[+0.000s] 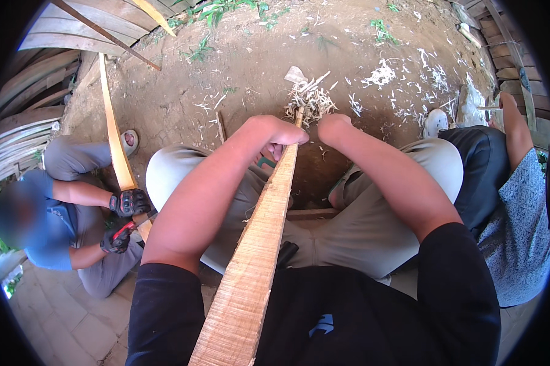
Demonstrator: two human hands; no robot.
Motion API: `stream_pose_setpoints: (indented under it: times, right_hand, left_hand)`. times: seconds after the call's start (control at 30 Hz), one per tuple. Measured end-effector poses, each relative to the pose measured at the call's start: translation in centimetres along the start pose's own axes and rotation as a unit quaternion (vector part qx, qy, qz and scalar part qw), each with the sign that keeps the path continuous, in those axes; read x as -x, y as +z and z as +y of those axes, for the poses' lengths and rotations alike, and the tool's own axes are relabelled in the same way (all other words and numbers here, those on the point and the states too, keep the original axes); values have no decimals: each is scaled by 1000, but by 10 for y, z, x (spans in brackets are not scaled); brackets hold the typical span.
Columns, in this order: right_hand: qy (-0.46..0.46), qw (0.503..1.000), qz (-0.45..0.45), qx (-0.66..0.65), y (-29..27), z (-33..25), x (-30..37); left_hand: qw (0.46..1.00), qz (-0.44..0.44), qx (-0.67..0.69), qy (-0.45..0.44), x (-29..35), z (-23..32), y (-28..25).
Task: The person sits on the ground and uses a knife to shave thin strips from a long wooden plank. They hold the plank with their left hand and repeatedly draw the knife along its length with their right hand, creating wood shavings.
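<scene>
A long pale wooden plank (250, 268) runs from the lower edge of the view up between my knees, narrowing toward its far end. My left hand (281, 134) is closed round that narrow end, with its fingers curled beneath. Just to the right, my right hand (335, 127) is bent into a fist; its fingers face away, so whatever it grips is hidden. Curled wood shavings (311, 100) lie heaped on the ground beyond the plank's tip. A pale stone or chip (296, 75) rests behind the heap.
At the left, a person in black gloves (128, 202) holds a red-handled tool (124, 230) against another plank (117, 143). Another person in a patterned shirt (519, 226) sits close at my right. Scattered shavings (382, 74) cover the dirt; stacked boards (34, 91) line the left.
</scene>
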State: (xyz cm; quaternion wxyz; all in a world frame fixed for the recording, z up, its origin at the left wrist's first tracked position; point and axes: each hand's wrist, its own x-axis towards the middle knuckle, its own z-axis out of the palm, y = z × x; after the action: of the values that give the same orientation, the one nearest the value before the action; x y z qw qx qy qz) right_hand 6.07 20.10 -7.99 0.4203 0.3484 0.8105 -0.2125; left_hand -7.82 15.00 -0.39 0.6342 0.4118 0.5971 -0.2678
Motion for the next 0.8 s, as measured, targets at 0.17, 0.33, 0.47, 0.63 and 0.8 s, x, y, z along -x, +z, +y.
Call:
stream_pose_setpoints:
  times: [0.17, 0.33, 0.47, 0.63, 0.8]
  right_hand:
    - [19, 1000, -4, 7, 9, -6, -15]
    - [75, 996, 20, -50, 31, -7, -39]
    - [68, 994, 42, -70, 37, 6, -48]
    - [2, 998, 58, -16, 8, 6, -36]
    - [-18, 998, -14, 51, -30, -11, 7]
  left_hand:
    - [1000, -3, -11, -6, -19, -9, -1]
    - [999, -20, -31, 0, -27, -11, -2]
    - [999, -3, -32, 2, -10, -3, -2]
    - [999, -3, -38, -2, -10, -5, -4]
    - [999, -5, -31, -3, -7, -5, -3]
